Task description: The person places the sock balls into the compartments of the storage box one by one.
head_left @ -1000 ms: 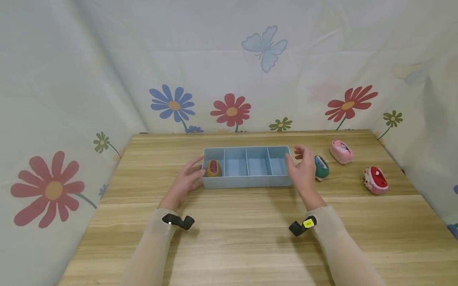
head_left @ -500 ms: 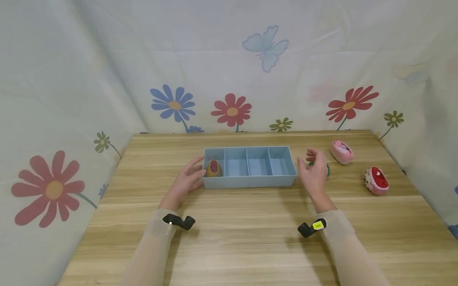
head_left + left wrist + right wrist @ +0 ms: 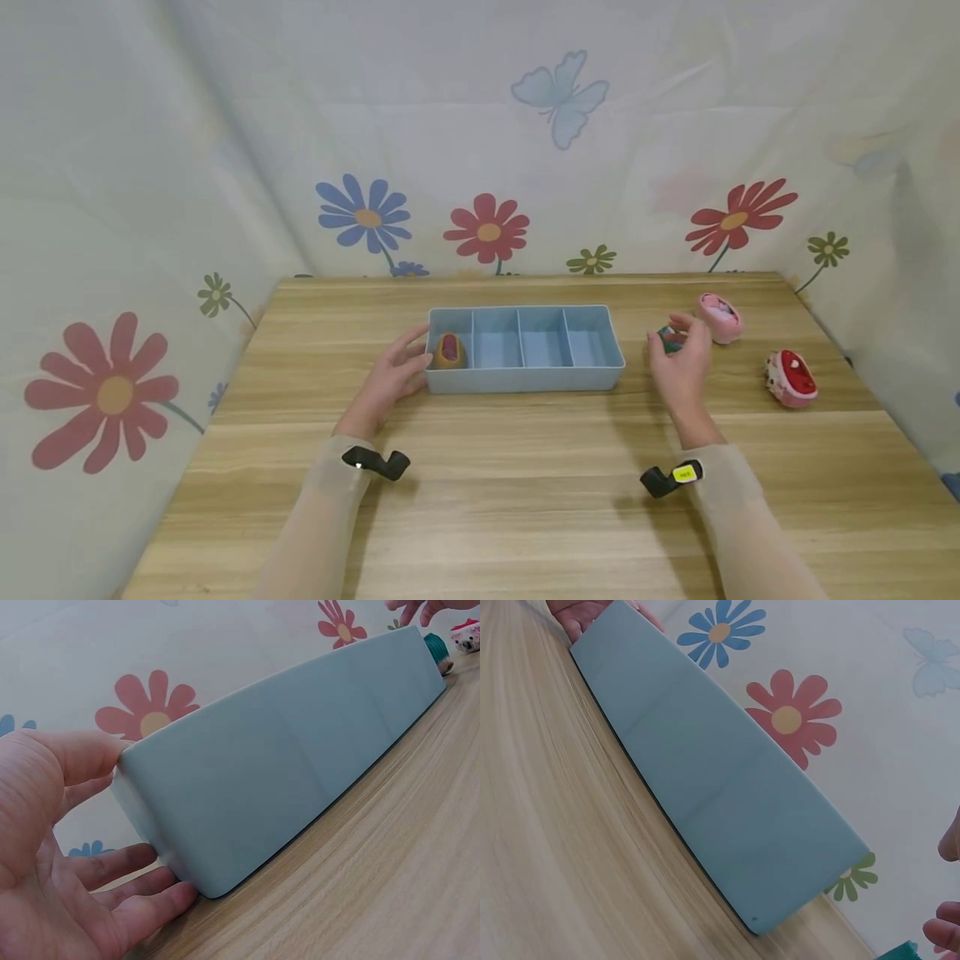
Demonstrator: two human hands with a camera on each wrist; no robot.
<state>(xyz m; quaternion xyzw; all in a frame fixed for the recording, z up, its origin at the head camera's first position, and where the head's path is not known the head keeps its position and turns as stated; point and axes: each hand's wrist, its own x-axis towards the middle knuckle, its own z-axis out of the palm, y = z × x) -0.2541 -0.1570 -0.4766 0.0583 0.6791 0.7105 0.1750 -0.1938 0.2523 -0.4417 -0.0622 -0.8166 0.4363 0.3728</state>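
A light blue box (image 3: 522, 380) with a row of compartments stands on the table. In its leftmost compartment sits a small brown oval item (image 3: 451, 352) with a dark red top. My left hand (image 3: 393, 371) touches the box's left end; the left wrist view shows its thumb (image 3: 94, 754) by the rim and the fingers against the end wall. Right of the box, my right hand (image 3: 684, 358) is over a small green item (image 3: 667, 339), partly hidden by it. In the right wrist view its fingers (image 3: 943, 930) are spread apart above the green item (image 3: 901, 952).
A pink oval item (image 3: 720, 318) lies just behind and right of my right hand. Farther right is a red-topped item (image 3: 792, 378) with a pink and white side. A flower-print cloth (image 3: 450, 125) hangs behind the wooden table (image 3: 510, 492).
My right hand has moved right from the box's right end to the green item. The left hand stays at the box's left end, and the box has not visibly moved.
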